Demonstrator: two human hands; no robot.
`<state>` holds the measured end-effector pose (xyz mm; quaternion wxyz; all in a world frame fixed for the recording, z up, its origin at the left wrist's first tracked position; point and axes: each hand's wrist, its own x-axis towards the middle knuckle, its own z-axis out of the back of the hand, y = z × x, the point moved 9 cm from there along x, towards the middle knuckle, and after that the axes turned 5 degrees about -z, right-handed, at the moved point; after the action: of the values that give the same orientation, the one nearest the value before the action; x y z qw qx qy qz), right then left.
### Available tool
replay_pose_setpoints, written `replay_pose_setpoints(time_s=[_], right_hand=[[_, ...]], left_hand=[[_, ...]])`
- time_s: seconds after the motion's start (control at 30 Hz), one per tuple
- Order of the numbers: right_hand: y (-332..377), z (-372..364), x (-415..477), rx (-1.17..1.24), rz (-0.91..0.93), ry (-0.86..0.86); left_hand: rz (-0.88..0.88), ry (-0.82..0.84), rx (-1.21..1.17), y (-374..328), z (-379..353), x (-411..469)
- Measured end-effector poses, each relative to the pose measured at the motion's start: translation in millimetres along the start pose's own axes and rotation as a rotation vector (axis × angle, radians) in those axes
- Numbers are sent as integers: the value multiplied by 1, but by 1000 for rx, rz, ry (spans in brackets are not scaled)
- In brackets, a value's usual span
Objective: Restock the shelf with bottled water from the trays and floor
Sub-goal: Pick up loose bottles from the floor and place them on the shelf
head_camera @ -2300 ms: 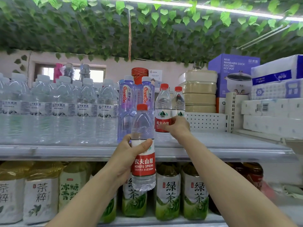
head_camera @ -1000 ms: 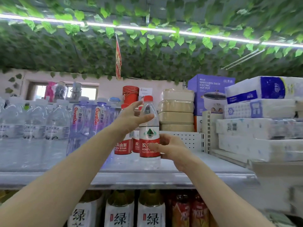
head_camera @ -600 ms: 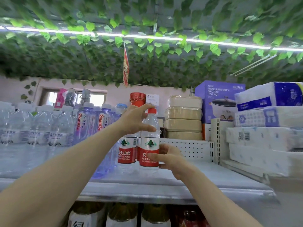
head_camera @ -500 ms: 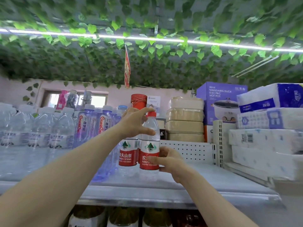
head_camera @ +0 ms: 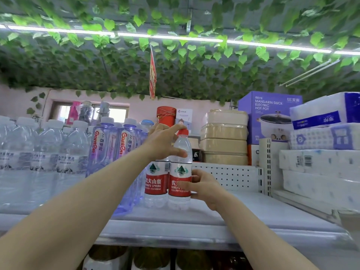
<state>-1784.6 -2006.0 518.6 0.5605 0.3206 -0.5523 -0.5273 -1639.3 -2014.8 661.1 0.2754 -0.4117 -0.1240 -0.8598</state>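
1. Now, nearest you, the metal shelf (head_camera: 194, 227) carries the Nongfu Spring bottle (head_camera: 181, 170), upright near the front, just beside its twin (head_camera: 155, 180) on the left.
2. Your right hand (head_camera: 204, 187) grips its red label; your left hand (head_camera: 163, 143) pinches the neck, forefinger on the cap.
3. You're seating it, I judge; next, let go with both hands and fetch another, since bare shelf lies before the perforated back panel (head_camera: 229, 178).
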Motion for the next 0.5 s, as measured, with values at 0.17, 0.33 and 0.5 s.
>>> replay_pose_setpoints(time_s=[0.17,0.33,0.5], right_hand=[[-3,-1,5,-15,-25,-13],[-4,-2,1,-32,-46,-25],[0,-1,-10,-44,-59,-77]], left_hand=[[21,10,14,3,-3,0],[13,30,31,-3,0,-3],[-9,37,58,-14,6,-9]])
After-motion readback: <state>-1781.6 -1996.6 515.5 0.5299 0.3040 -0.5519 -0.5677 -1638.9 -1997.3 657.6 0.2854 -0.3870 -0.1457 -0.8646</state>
